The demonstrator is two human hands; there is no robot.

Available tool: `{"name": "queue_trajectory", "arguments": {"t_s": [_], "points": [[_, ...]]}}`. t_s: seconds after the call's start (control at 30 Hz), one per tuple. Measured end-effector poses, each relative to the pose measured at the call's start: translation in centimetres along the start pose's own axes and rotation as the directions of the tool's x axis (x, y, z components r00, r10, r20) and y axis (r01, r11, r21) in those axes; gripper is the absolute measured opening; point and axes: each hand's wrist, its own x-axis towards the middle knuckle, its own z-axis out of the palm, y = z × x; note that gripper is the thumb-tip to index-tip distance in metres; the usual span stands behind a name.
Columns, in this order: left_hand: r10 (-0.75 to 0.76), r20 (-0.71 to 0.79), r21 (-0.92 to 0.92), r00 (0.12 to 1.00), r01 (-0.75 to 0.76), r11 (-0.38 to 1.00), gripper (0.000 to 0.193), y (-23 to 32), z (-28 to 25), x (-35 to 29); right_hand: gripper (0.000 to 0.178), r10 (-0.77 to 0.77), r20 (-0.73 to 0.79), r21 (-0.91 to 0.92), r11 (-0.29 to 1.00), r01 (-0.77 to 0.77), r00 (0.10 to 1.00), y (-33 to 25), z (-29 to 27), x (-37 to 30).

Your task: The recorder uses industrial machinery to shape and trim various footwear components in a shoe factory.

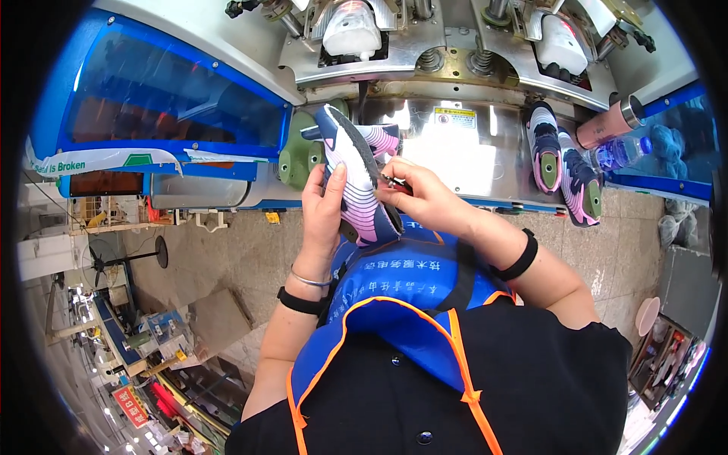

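My left hand [324, 206] is closed around a white, navy and pink striped shoe upper [355, 178], its dark sole edge turned toward my right hand. The shoe is tilted, toe and heel lying up and down in front of my apron. At its side, my right hand [425, 196] grips a small dark tool with a bit of red [397, 184], its tip against or very near the shoe's edge. The fingers hide most of this tool, so its kind is unclear. Behind the held shoe lies another pink-striped shoe [385, 139] on the metal table.
Green shoe lasts [300, 155] stand left of the shoe. On the right are two navy and pink shoes [544, 144] with green lasts inside, a pink tumbler [607, 125] and a water bottle [618, 153]. A machine with white forms [352, 32] rises behind the metal table [485, 163].
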Motion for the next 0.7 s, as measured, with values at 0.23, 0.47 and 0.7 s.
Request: {"name": "queue_trajectory", "arguments": {"t_s": [0.23,0.47,0.7], "points": [[0.007,-0.045,0.115,0.999,-0.001,0.993,0.025,-0.5,-1.3,0.2,0.022,0.401,0.259,0.408,0.779,-0.476,0.879,-2.6,-3.3,0.4],[-0.002,-0.039,0.095,0.999,0.006,0.995,0.025,-0.1,-0.5,0.2,0.026,0.292,0.083,0.167,0.939,-0.302,0.953,-1.1,-0.5,0.5],[0.013,-0.095,0.153,0.995,0.002,0.988,0.024,-0.2,-2.4,0.9,0.033,0.367,0.497,0.662,0.425,-0.617,0.786,-2.9,-4.5,-0.3]]}}
